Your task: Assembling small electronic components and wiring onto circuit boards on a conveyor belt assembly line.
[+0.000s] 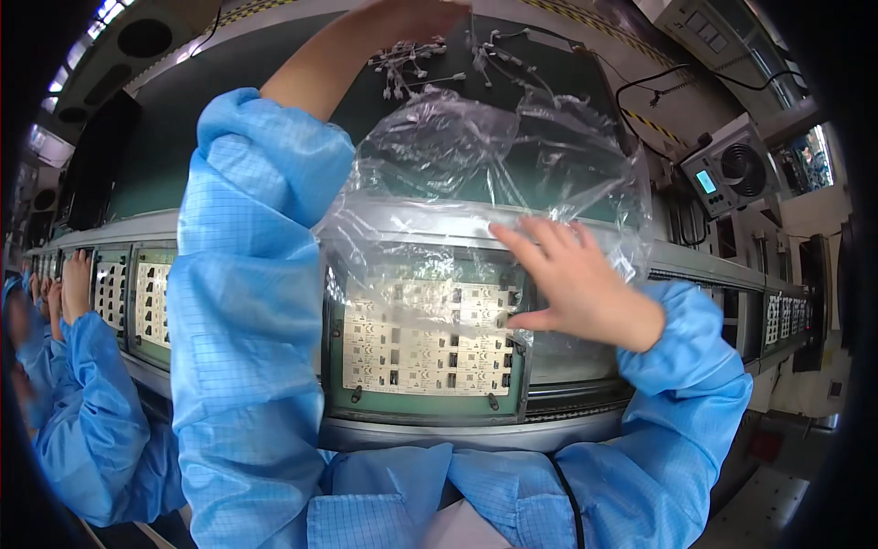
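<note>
We find the right hand (585, 284) above the near right part of a crumpled, clear plastic sheet or bag (448, 133), its fingers spread and the thumb set apart; we cannot tell whether they press on the plastic. The left hand (416, 20) is at the upper edge of the view, beside a loose cluster of white-plugged wire leads (412, 66); it is blurred and partly cut off, so we cannot tell how its fingers stand. The plastic lies across the dark green bench (238, 82) and the silver metal rail (146, 225), its near edge overlapping a pale rectangular panel of small printed boards (425, 352). We record this panel in a green-bordered frame (439, 407), directly before the wearer's chest.
</note>
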`<state>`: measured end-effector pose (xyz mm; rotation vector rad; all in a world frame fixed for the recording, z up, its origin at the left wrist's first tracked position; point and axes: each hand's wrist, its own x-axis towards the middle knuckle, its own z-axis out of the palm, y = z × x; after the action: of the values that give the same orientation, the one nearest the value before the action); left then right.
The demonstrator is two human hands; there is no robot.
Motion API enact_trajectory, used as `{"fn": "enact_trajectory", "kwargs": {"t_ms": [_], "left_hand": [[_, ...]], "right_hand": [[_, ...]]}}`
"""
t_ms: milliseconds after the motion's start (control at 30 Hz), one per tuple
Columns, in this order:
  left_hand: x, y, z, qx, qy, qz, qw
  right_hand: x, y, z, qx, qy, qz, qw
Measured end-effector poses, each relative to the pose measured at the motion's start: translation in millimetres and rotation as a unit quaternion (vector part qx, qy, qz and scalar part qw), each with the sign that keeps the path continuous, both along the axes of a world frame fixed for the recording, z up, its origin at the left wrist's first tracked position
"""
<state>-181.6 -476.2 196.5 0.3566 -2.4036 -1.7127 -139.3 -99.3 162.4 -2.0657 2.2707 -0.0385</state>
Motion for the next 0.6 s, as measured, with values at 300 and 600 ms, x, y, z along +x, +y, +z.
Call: {"fn": "enact_trajectory", "kwargs": {"t_ms": [300, 600], "left_hand": [[137.6, 69.6, 41.3, -0.395, -0.249, -0.164, 0.869], [202.7, 83.9, 20.8, -0.011, -0.143, -0.205, 0.968]], "right_hand": [[-29.9, 4.0, 27.5, -0.073, -0.31, -0.008, 0.948], [-49.4, -52.6, 149.3, -0.265, -0.506, -0.068, 0.818]]}}
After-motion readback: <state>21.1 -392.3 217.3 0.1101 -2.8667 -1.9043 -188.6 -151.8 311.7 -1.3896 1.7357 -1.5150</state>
